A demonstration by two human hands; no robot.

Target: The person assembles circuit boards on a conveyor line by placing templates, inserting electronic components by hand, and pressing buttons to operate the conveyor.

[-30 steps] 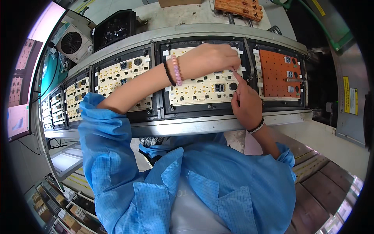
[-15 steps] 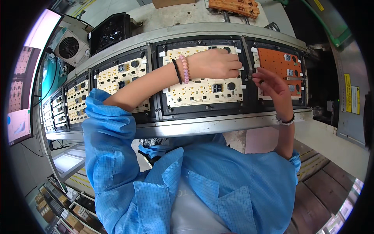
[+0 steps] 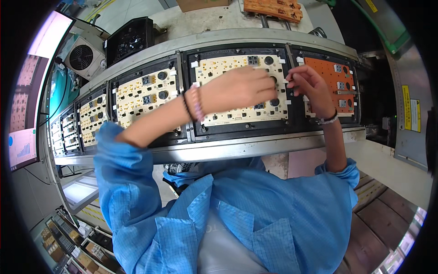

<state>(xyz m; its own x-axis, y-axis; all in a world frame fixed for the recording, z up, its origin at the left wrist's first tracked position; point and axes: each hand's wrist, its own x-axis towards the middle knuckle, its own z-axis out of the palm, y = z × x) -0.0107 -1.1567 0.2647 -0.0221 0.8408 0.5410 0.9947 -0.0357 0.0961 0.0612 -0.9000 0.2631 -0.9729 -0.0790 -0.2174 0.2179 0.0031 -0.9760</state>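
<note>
My left hand (image 3: 244,89), slightly blurred, reaches over the middle of a cream circuit board (image 3: 223,119) with its fingers bent together. Its fingertips lie by the round black parts (image 3: 274,102) at the board's right side; whatever they hold is hidden. My right hand (image 3: 312,89) hovers at that board's right edge, thumb and fingers drawn together in a pinch. Something small and pale shows at its fingertips, too small to name. Under the left hand, part of a two-digit display is covered, while another display (image 3: 252,60) shows above it.
Black frames hold more cream boards (image 3: 146,93) to the left. An orange board (image 3: 319,68) sits in the frame at right, with a metal bar across it. A metal rail (image 3: 255,148) runs along the near side. A screen (image 3: 27,91) stands at far left.
My left hand has moved down and a little left over the board. My right hand has shifted left and up, toward the board's right edge. The framed boards have slid slightly right.
</note>
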